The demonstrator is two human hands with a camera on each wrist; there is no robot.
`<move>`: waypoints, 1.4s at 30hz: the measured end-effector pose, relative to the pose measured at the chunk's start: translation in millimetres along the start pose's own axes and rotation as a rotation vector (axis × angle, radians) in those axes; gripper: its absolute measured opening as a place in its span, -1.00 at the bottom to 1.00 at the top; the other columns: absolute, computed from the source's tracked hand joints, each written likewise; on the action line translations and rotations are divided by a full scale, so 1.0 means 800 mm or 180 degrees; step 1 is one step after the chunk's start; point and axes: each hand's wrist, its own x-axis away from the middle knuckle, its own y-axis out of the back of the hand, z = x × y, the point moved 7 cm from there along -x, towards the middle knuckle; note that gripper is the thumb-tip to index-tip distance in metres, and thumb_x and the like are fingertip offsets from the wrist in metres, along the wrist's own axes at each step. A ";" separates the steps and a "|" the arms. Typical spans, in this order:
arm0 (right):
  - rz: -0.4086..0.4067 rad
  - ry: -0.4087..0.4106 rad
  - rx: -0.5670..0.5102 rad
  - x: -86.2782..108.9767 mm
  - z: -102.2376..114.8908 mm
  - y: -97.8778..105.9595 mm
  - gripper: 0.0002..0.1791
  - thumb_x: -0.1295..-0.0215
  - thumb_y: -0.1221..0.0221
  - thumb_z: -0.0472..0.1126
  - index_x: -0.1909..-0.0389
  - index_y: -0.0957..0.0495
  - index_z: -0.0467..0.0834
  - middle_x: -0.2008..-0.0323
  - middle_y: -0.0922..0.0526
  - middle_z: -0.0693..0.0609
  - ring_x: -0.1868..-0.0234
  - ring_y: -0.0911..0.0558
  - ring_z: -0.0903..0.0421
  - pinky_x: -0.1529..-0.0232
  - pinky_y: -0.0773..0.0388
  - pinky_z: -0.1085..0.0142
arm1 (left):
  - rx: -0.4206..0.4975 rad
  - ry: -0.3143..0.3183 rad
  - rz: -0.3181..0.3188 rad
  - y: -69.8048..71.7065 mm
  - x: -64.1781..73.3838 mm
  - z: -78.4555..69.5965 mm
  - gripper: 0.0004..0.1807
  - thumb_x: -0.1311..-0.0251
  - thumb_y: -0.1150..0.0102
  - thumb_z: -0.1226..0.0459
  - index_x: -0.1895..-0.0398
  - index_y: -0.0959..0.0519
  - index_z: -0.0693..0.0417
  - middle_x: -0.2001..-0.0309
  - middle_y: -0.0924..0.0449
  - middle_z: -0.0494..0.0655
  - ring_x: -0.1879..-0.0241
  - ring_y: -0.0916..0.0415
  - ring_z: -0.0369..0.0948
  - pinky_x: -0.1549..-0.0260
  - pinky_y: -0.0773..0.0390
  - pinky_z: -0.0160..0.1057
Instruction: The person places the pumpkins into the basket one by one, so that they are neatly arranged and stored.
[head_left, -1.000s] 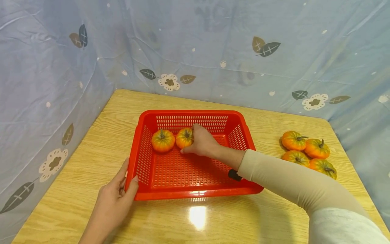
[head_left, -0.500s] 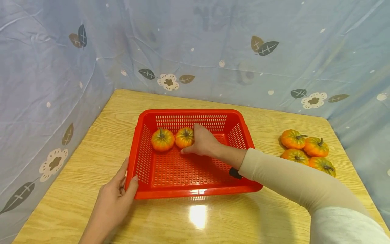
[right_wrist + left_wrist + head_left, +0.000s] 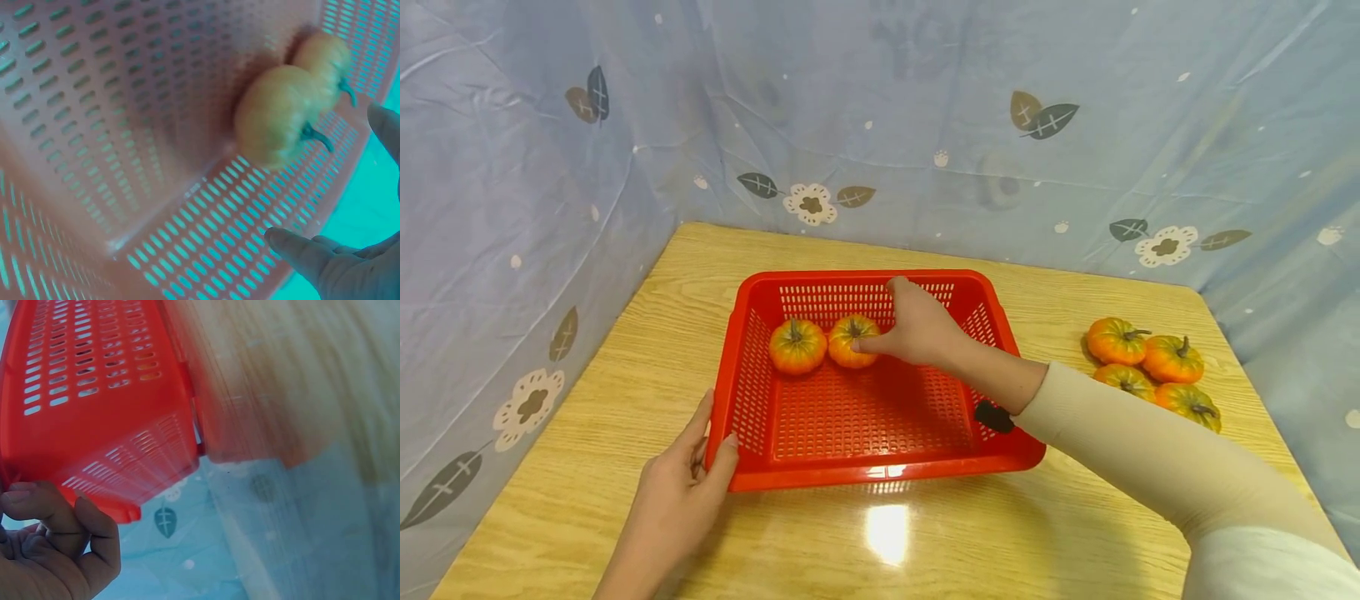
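Head view: left grip (image 3: pixel 679 487) holds basket (image 3: pixel 820 477), right grip (image 3: pixel 919 332) hovers by pumpkins (image 3: pixel 846 335).

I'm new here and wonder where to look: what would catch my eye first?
Probably the bright red basket mid-table, with two orange pumpkins toward its back left. Next come the hands: the left hand grips the basket's left rim, while the right hand spreads open near those pumpkins. Four more pumpkins cluster at the table's right.
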 end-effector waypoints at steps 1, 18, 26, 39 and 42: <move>-0.0014 -0.0026 -0.0020 0.003 -0.001 0.005 0.14 -0.03 -0.52 0.21 -0.43 -0.21 -0.38 -0.33 -0.41 -0.25 -0.30 -0.44 -0.14 -0.28 -0.42 0.06 | 0.0006 0.0010 0.0003 0.000 0.000 0.000 -0.27 -0.49 -0.13 0.18 -0.60 -0.10 0.15 0.24 -0.72 0.02 0.69 -0.30 -0.35 0.75 -0.36 -0.30; -0.0697 -0.0335 -0.0862 0.051 -0.057 0.143 0.13 -0.18 -0.38 0.27 -0.55 -0.07 -0.24 -0.50 -0.22 -0.14 -0.48 -0.26 -0.11 -0.38 -0.26 -0.09 | -0.0034 0.0066 0.0021 -0.004 0.000 0.003 -0.27 -0.48 -0.14 0.18 -0.60 -0.12 0.15 0.53 -0.53 -0.19 0.70 -0.24 -0.36 0.76 -0.33 -0.32; -0.1008 -0.0652 -0.1019 0.086 -0.121 0.177 0.21 -0.17 -0.32 0.38 -0.61 0.02 -0.18 -0.53 -0.16 -0.14 -0.50 -0.21 -0.14 -0.34 -0.28 -0.16 | -0.0061 -0.0003 -0.0020 -0.004 0.001 0.000 -0.29 -0.48 -0.14 0.20 -0.59 -0.13 0.17 0.54 -0.53 -0.18 0.70 -0.24 -0.36 0.76 -0.33 -0.33; -0.1045 -0.1143 -0.1134 0.131 -0.215 0.177 0.25 -0.20 -0.23 0.43 -0.64 0.14 -0.18 -0.58 -0.01 -0.20 -0.54 -0.08 -0.21 -0.33 -0.21 -0.25 | -0.0112 0.0011 -0.0044 -0.002 0.000 0.002 -0.29 -0.49 -0.13 0.19 -0.59 -0.12 0.15 0.34 -0.69 0.00 0.70 -0.25 -0.35 0.74 -0.35 -0.32; -0.1088 -0.1304 -0.1167 0.147 -0.241 0.175 0.24 -0.21 -0.20 0.45 -0.64 0.14 -0.19 -0.58 0.00 -0.22 -0.54 -0.06 -0.23 -0.34 -0.19 -0.26 | -0.0176 0.0055 -0.0020 -0.001 -0.001 0.002 -0.28 -0.49 -0.12 0.18 -0.59 -0.12 0.17 0.49 -0.59 -0.15 0.70 -0.24 -0.35 0.74 -0.35 -0.32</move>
